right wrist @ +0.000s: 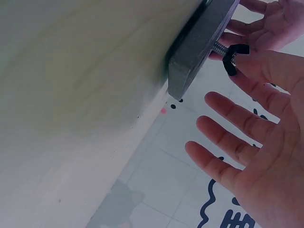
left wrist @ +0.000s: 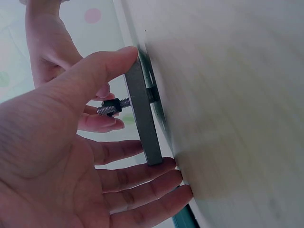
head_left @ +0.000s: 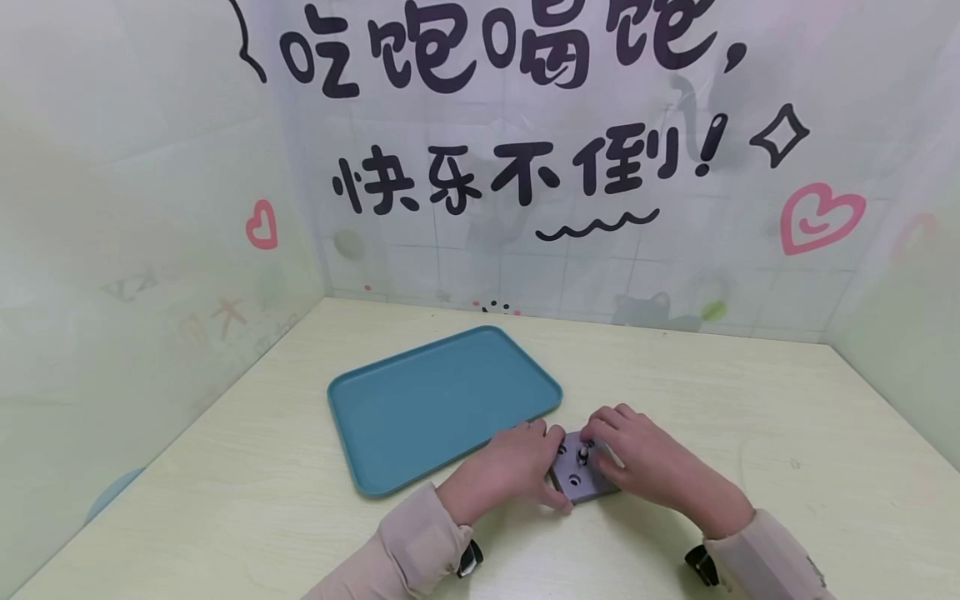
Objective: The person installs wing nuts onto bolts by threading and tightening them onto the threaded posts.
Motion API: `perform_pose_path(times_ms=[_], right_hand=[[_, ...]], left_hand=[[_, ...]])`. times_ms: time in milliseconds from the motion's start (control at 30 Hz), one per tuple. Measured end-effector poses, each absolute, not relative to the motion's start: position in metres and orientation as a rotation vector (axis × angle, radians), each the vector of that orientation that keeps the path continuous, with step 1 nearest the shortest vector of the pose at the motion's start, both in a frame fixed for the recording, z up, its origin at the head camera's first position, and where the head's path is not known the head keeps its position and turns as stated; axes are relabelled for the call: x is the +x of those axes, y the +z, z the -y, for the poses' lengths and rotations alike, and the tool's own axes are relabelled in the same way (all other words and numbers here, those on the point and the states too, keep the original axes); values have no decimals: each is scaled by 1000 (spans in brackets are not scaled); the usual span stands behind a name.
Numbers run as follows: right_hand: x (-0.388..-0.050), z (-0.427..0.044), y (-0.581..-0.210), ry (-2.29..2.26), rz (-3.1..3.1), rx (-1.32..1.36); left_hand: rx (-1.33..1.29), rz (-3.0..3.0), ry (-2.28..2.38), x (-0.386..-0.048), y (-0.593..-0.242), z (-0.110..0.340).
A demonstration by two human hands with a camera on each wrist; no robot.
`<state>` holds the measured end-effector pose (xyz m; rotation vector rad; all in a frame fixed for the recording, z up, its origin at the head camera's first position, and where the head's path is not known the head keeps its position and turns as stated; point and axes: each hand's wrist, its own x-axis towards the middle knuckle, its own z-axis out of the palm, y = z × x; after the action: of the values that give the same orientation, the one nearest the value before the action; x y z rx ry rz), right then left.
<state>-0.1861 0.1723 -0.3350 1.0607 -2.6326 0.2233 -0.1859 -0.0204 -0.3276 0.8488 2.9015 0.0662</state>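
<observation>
A grey metal plate (head_left: pixel 596 490) with several holes lies just above or on the table, in front of the tray's right corner. A threaded bolt (left wrist: pixel 125 102) stands through it, with its head on the underside. On the bolt sits a black wing nut (right wrist: pixel 230 61), apart from the plate's face. My left hand (head_left: pixel 517 468) holds the plate by opposite edges, thumb on the near edge and fingers on the far one. The thumb and index finger of my right hand (head_left: pixel 643 457) pinch the wing nut; its other fingers are spread out beside the plate.
A blue-green tray (head_left: pixel 442 400) lies at the left behind the hands. The pale wooden table (head_left: pixel 720 375) runs back to a printed curtain (head_left: pixel 480 267), and curtains also stand at both sides. A blue rounded shape (head_left: pixel 112 492) shows at the left edge.
</observation>
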Motion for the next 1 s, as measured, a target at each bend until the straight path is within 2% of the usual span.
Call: perform_pose_path(times_ms=[533, 1000], right_hand=[[-186, -172, -334, 244, 2657, 1011], [-186, -172, -333, 228, 2608, 1128]], left_hand=[[848, -2904, 82, -185, -327, 21], [850, -2894, 55, -184, -326, 21]])
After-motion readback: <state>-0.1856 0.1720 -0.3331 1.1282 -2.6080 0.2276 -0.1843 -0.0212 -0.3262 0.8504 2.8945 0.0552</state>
